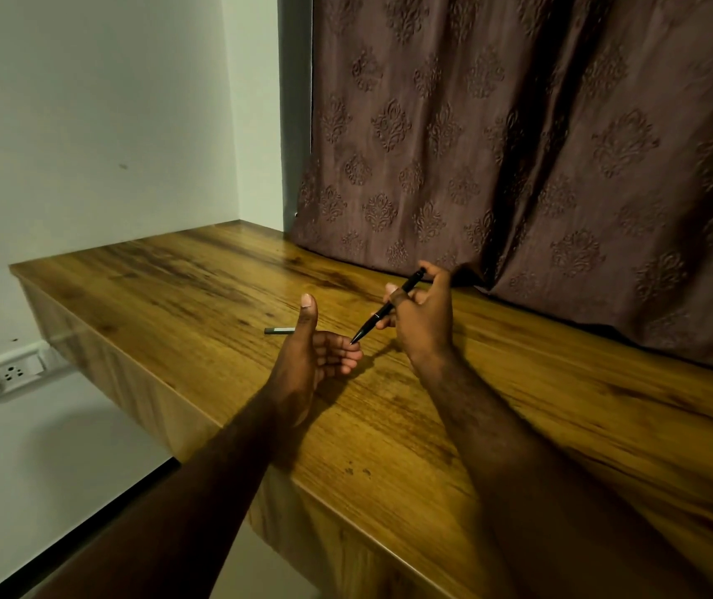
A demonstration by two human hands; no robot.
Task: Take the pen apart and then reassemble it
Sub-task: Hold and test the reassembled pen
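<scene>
The right hand (423,322) pinches the black pen (372,322) above the tabletop (173,274), its tip meeting the left hand (311,361), whose fingers curl with unclear grip, while a grey piece (279,330) lying apart suggests the pen is not yet whole.

One view only: head cam, worn by person, looked fwd & down across wooden desk (389,425) toward curtain (518,144), wall (86,123) at left; left hand (302,361), right hand (426,326) sat mid-frame, near lens.
</scene>
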